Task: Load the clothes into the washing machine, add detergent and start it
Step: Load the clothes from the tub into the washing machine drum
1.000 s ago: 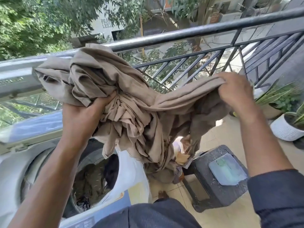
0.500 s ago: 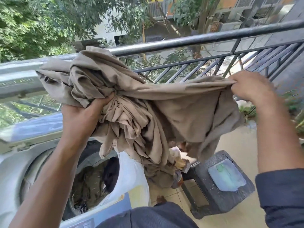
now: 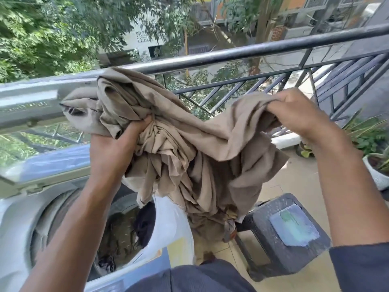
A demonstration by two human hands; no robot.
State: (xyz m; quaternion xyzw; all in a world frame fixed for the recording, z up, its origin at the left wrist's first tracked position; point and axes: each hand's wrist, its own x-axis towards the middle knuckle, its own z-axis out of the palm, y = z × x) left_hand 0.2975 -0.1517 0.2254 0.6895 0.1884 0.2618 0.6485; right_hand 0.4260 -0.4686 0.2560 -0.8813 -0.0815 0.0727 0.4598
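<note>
A large beige cloth (image 3: pixel 189 148) hangs bunched in the air between both hands. My left hand (image 3: pixel 113 148) grips its crumpled left part, just above the open top-loading washing machine (image 3: pixel 16 228). My right hand (image 3: pixel 299 114) pinches the cloth's right edge, held out over the floor. The cloth's lower end dangles to the right of the machine's white rim (image 3: pixel 174 226). Inside the drum (image 3: pixel 124 234) lie dark and patterned clothes. The machine's lid (image 3: pixel 42 163) stands raised at the back.
A dark plastic stool (image 3: pixel 284 234) with a pale blue patch on its seat stands on the tiled floor at the right. A black metal balcony railing (image 3: pixel 231 53) runs behind the hands. Potted plants (image 3: pixel 376 165) sit at the far right.
My right hand has come down and closer, so the cloth sags more between the hands. The view has shifted right, so my left hand sits nearer the middle of the frame.
</note>
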